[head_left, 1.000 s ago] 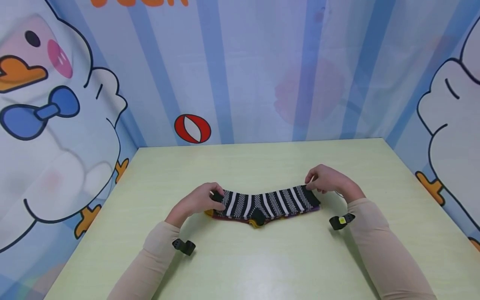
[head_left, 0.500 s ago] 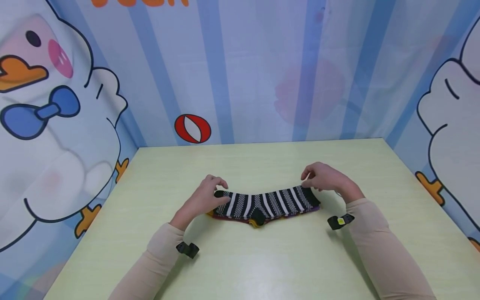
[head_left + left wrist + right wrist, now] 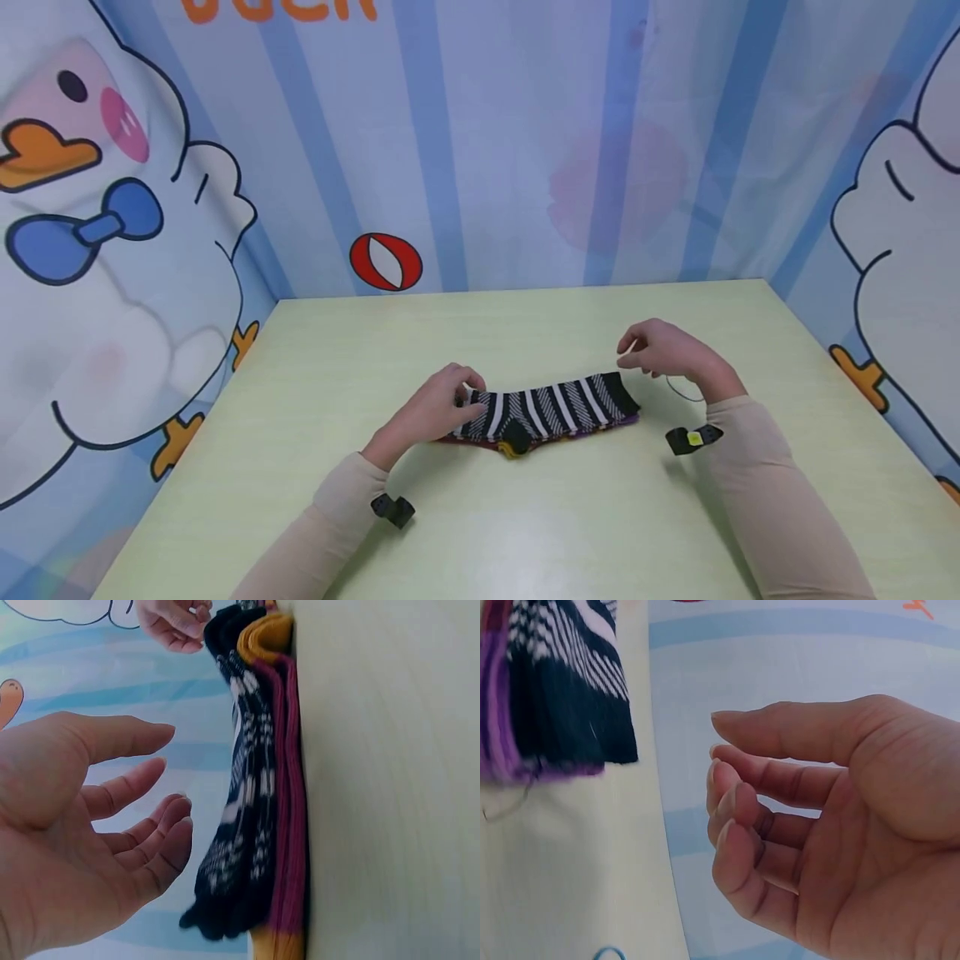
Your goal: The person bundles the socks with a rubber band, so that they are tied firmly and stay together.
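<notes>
Black-and-white striped socks lie stacked on top of maroon socks with mustard heels and toes. A purple cuff shows under the black one in the right wrist view. My left hand hovers at the toe end, overlapping it in the head view. In the left wrist view its thumb and fingers are spread apart, off the fabric, with nothing between them. Just beyond the cuff end is my right hand. Its fingers are loosely curled and hold nothing, a small gap away from the cuffs in the right wrist view.
The socks lie mid-table on a pale wooden table. Behind it hangs a blue striped backdrop with cartoon ducks at both sides. Each wrist carries a small black camera. A thin dark loop hangs by the right wrist.
My left hand has shifted right along the socks from the toe tip. My right hand has come off the cuff end and moved slightly right. The socks look unmoved.
</notes>
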